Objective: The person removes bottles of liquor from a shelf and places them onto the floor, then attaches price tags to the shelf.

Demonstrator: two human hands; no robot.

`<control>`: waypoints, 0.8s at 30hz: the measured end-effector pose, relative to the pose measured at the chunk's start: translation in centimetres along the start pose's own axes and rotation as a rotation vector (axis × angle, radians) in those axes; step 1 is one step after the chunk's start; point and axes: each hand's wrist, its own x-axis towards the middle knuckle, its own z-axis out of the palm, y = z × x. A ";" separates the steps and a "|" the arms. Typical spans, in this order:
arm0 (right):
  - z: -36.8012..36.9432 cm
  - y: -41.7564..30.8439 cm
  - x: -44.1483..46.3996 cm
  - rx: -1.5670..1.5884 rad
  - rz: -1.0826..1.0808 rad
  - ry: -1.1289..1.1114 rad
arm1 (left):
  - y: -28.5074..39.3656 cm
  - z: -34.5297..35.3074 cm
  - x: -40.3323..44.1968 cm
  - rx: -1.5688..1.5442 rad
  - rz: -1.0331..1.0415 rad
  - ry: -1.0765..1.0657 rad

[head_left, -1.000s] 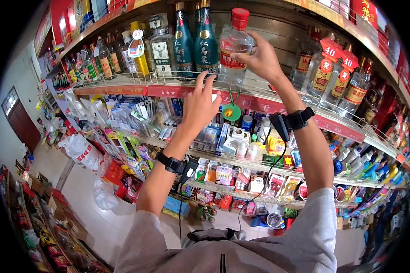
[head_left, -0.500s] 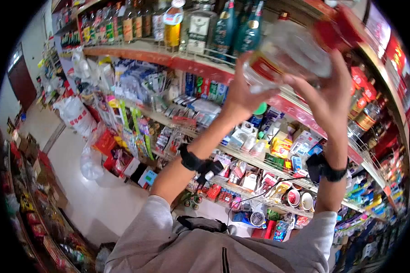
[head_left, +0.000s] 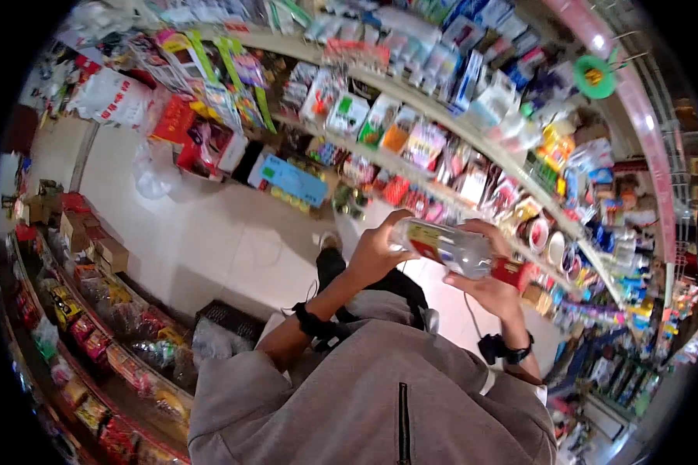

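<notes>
A clear bottle [head_left: 467, 250] with a red cap and a red and yellow label lies on its side between my hands, in front of my chest. Its base is in the grip of my left hand [head_left: 376, 252], whose fingers curl around that end. My right hand [head_left: 490, 285] holds the shoulder of the bottle near the cap, with the thumb along its lower side. The cap [head_left: 509, 271] points right and slightly down. Black bands with small devices sit on both wrists.
Shelves of packaged goods [head_left: 426, 143] run across the upper view and down the right. A green round dish [head_left: 594, 77] hangs at the upper right. Low racks of snacks [head_left: 116, 341] stand at the left. A white sack [head_left: 112, 97] and a blue box [head_left: 293, 180] are beyond the floor [head_left: 202, 232].
The bottle has come off the upper shelf, down to chest height, and tipped onto its side. My left hand has taken hold of its base. The view has swung downward.
</notes>
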 end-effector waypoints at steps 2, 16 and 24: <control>4.1 4.8 -1.4 0.199 0.215 -0.044 | -4.0 -0.4 -2.0 0.049 -0.304 -0.146; 21.8 29.5 -2.3 0.669 0.701 -0.097 | -35.0 6.2 -7.8 -0.124 -0.458 -0.088; 31.3 52.0 -1.8 0.329 0.640 -0.021 | -58.5 16.0 -2.5 0.062 -0.871 -0.060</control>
